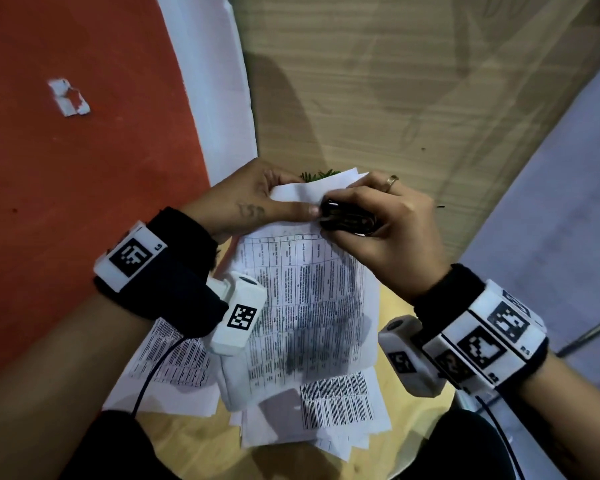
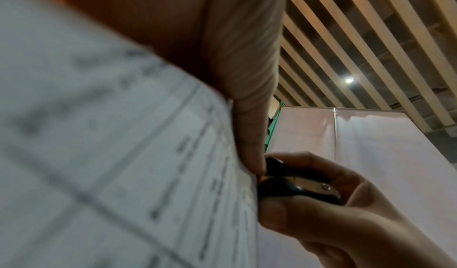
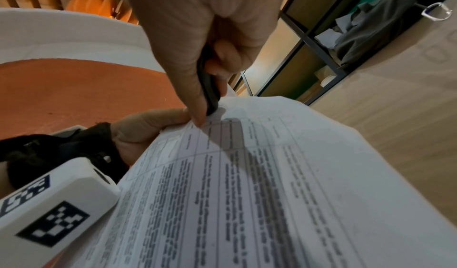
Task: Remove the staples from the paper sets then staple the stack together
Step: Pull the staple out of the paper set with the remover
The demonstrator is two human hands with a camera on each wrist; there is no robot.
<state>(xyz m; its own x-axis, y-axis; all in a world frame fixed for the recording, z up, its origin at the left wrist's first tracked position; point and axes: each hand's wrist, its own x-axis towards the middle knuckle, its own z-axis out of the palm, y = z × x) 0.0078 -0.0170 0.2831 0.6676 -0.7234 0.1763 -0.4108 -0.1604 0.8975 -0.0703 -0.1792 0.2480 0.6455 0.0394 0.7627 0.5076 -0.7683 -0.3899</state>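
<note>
My left hand [image 1: 257,202] pinches the top corner of a printed paper set [image 1: 309,299], lifted above the table, with its thumb lying along the folded-back top sheet. My right hand [image 1: 371,220] grips a black staple remover [image 1: 347,218] and holds its jaws against that same corner, right by my left thumb tip. In the left wrist view the staple remover [image 2: 294,186] shows black grips and a metal plate pressed to the paper set's [image 2: 123,174] edge. The right wrist view shows the staple remover [image 3: 209,88] meeting the paper set [image 3: 247,184]. The staple itself is hidden.
More printed sheets [image 1: 340,410] lie spread on the pale wooden table [image 1: 187,441] under my wrists. A red floor [image 1: 66,168] is on the left and wood-grain flooring [image 1: 395,81] is ahead. A green sprig [image 1: 317,174] peeks from behind the held papers.
</note>
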